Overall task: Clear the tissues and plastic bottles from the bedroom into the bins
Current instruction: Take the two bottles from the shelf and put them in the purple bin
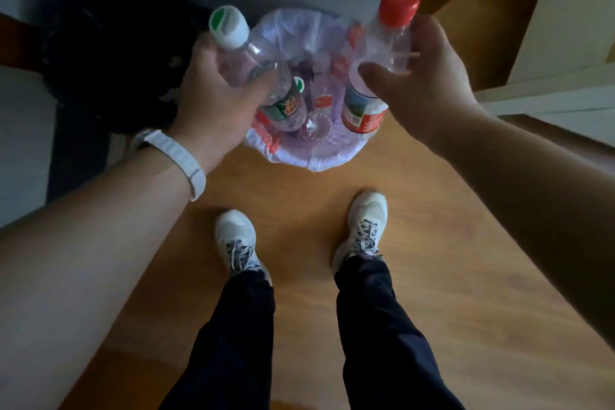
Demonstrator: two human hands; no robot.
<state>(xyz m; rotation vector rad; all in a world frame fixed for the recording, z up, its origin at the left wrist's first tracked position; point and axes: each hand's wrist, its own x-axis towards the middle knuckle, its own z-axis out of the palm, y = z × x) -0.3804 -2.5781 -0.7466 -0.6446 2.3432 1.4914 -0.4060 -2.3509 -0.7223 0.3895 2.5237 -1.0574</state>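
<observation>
— Wooden floor (299, 203) underfoot; standing over the purple-lined bin (316, 160). Holding what on the left?
— Clenching the green-capped bottle (286, 103) in the left grip (216, 100), tilting it base-first above the bin, likely for dropping.
— And rightward?
— Wrapping the red-capped bottle (362, 106) in the right grip (429, 83), thumb across it, holding it base-down over the rim.
</observation>
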